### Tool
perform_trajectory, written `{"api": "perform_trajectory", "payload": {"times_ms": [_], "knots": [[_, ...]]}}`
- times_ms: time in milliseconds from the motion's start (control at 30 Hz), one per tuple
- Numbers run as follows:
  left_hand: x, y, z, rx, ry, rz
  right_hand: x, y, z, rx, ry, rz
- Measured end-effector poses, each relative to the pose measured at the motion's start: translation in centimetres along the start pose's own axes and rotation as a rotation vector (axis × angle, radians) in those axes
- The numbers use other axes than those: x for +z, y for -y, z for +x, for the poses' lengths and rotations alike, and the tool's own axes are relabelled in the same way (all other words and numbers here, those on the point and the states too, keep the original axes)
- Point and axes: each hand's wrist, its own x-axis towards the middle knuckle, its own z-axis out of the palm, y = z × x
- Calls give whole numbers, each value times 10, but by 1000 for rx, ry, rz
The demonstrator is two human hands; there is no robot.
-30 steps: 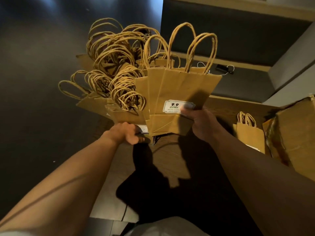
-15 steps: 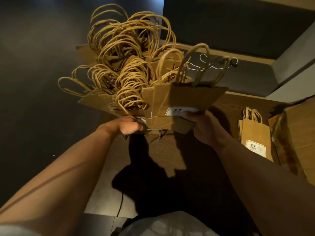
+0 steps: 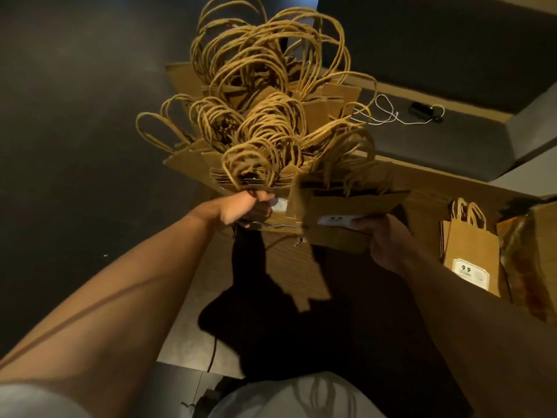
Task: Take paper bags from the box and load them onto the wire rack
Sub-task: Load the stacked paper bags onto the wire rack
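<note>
Already the wire rack looks well loaded: many flat kraft paper bags, too many to count, stand packed just beyond the left fingers. The left hand has its fingers curled round the front of that stack at the rack's edge. The right hand pinches one small batch of bags, number unclear, tilted beside the stack and not yet seated. A few more bags lean right of the right fingers beside the cardboard box, so loading remains.
</note>
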Motion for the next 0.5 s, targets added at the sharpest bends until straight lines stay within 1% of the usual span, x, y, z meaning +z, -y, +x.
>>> {"api": "perform_trajectory", "payload": {"times_ms": [67, 133, 200, 300, 400, 467, 500], "knots": [[1, -1, -1, -20, 14, 15, 5, 2, 7, -1, -24, -18], [2, -1, -3, -30, -17, 58, 17, 8, 10, -28, -3, -63], [1, 1, -2, -47, -83, 95, 28, 16, 9, -62, 5, -105], [-1, 6, 2, -19, -131, 118, 46, 25, 7, -88, 5, -42], [-6, 13, 7, 17, -182, 185, 59, 15, 12, -77, -5, 9], [-8, 15, 6, 53, -152, 198, 64, 6, 14, -69, -22, -14], [-10, 14, 7, 80, -145, 163, 64, 2, 16, -66, -30, -9]]}}
